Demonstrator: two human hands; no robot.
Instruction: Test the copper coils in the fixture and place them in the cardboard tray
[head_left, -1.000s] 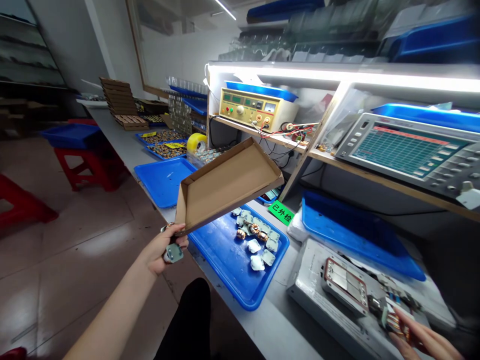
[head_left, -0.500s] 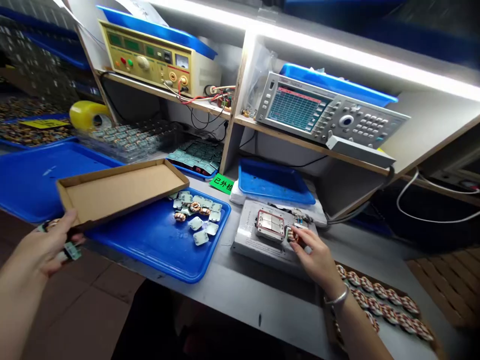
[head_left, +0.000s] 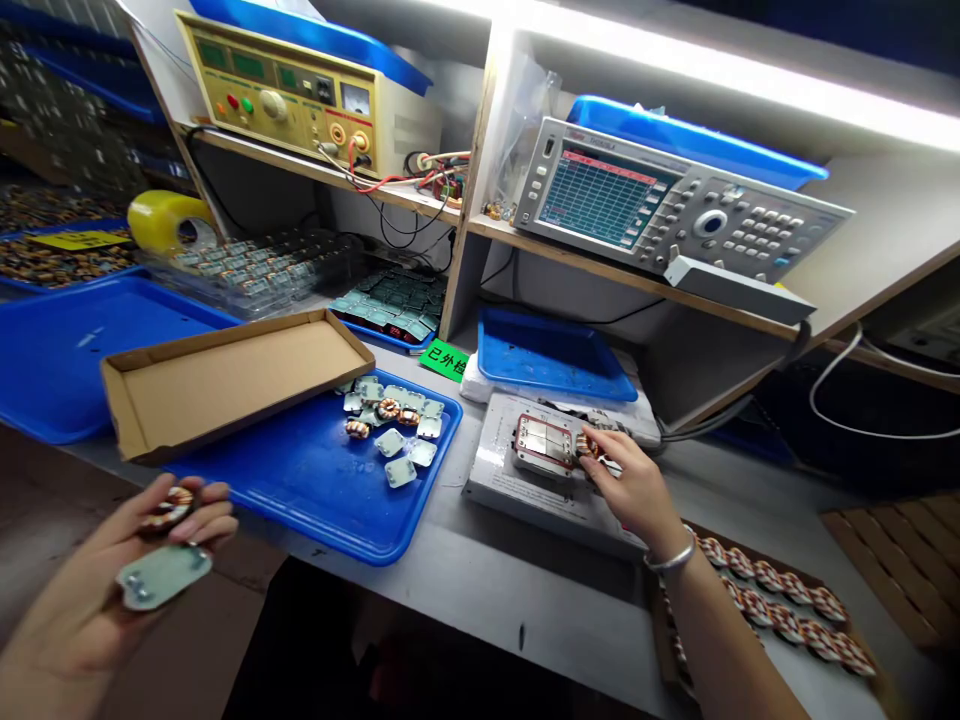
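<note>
My left hand [head_left: 127, 570] is palm up at the lower left, in front of the cardboard box lid [head_left: 240, 380]. Its fingers curl round a copper-wound coil [head_left: 169, 508], and a pale green plate with a coil [head_left: 165, 577] lies on the palm. My right hand [head_left: 630, 487] pinches another coil [head_left: 586, 446] beside the metal contact plate [head_left: 544, 442] of the grey test fixture [head_left: 517, 495]. Whether that coil touches the plate I cannot tell. Several coil pieces [head_left: 401, 472] lie in the blue tray [head_left: 315, 510].
A box of coils [head_left: 787, 620] stands at the lower right. Behind the fixture is a small blue tray [head_left: 551, 355]. The shelf holds a yellowish tester [head_left: 277, 100] and a grey meter [head_left: 675, 200]. Yellow tape [head_left: 161, 222] sits at the left.
My left hand has let go of the box lid and moved right and down, turning palm up with its pieces. My right hand stays at the fixture with its coil. The view has shifted slightly.
</note>
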